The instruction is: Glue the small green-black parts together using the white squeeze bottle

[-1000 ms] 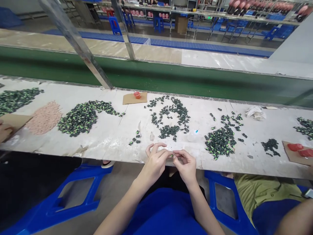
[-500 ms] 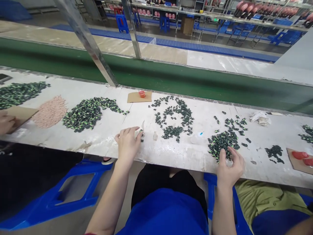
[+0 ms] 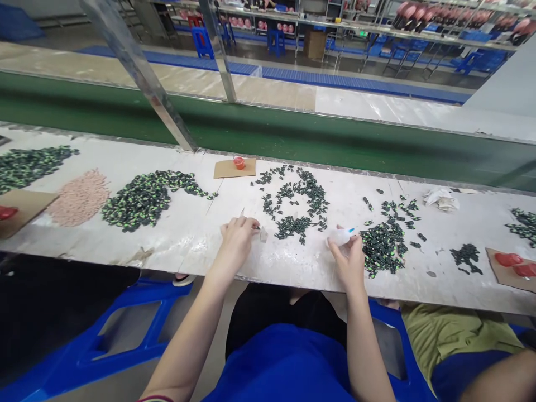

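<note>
My left hand (image 3: 235, 241) is over the white table, its thumb and fingers pinched together. A small dark piece (image 3: 256, 227) pokes out from the fingertips, just above a translucent scrap (image 3: 263, 235) on the tabletop. With my right hand (image 3: 349, 261) I grip a small whitish bottle (image 3: 337, 237) with a blue tip pointing right. Between my hands and farther back lies a loose ring of small dark green pieces (image 3: 294, 225). Right of my right hand is a heap of black pieces with bright green parts (image 3: 382, 248).
On the left sit a heap of black-and-green pieces (image 3: 142, 201) and a pile of pale pink pieces (image 3: 79, 198). A red cup (image 3: 238, 162) stands on cardboard (image 3: 223, 170) at the back. Behind the table runs a green belt (image 3: 293, 134), with a metal post (image 3: 151, 84) before it.
My right hand has moved left from the black-and-green heap and taken hold of the bottle. My left hand has shifted right, toward the scrap. The co-worker's hand at far left has gone from view.
</note>
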{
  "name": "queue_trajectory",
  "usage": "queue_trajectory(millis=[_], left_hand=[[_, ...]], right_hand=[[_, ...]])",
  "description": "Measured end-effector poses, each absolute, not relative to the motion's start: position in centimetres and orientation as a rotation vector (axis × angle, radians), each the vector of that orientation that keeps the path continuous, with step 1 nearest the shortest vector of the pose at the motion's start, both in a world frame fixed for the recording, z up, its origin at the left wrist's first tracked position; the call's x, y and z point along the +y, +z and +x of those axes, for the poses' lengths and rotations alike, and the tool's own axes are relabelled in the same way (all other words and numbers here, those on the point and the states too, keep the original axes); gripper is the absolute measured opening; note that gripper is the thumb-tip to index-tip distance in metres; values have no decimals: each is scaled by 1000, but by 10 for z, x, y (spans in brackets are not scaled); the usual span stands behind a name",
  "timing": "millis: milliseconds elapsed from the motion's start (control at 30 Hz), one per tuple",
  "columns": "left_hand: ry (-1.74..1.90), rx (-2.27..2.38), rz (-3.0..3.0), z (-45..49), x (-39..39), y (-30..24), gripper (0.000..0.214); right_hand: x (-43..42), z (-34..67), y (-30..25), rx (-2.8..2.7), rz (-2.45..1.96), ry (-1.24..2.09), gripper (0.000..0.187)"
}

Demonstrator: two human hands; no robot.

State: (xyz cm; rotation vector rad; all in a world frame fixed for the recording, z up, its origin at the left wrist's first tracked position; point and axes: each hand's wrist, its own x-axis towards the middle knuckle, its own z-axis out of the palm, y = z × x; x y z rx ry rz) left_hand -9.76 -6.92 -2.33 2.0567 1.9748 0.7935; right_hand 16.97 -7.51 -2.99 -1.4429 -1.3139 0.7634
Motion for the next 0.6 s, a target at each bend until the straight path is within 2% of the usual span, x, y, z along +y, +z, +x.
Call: queue_trajectory(millis=[133,233,367,600], left_hand=[[697,1560,2150,-62,-98,-27,24],[779,1530,2054,-48,-111,-36,24],[1031,1517,1885,-48,-116,-47,36],[1199,1525,1751,-47,-118,-54,30]], right_hand=[[-89,164,-24,-1094,-1275,1045,39],[-97,160,-23,-943,-1251,1056,33],[-97,155,-25,-783,-1246,1070,31],[-97,131,-29,-910,-1406,986,36]])
